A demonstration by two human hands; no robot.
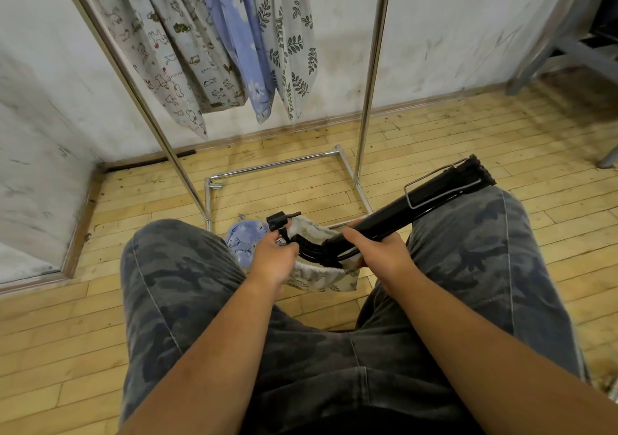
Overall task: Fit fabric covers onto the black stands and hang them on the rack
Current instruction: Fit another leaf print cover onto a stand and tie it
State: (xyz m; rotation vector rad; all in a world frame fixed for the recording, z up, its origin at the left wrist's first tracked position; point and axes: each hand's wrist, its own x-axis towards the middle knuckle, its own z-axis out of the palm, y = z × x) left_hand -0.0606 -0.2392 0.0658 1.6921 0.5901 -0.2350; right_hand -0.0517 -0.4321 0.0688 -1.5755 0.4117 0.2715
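Note:
A folded black stand (421, 202) lies slanted across my right thigh, its far end up and to the right, with a wire clip along its tube. My right hand (381, 250) grips the tube near its lower end. My left hand (276, 257) holds the stand's black head end with its knob, at the mouth of a grey leaf-print fabric cover (321, 276) between my knees. A blue floral cover (242, 239) lies on the floor just behind. Three covered stands (234, 43) hang on the metal rack (374, 67).
The rack's chrome base frame (277, 167) sits on the wooden floor in front of my knees. A white wall stands behind it, a mirror-like panel (36, 174) leans at left, and grey furniture legs (561, 36) stand at the back right.

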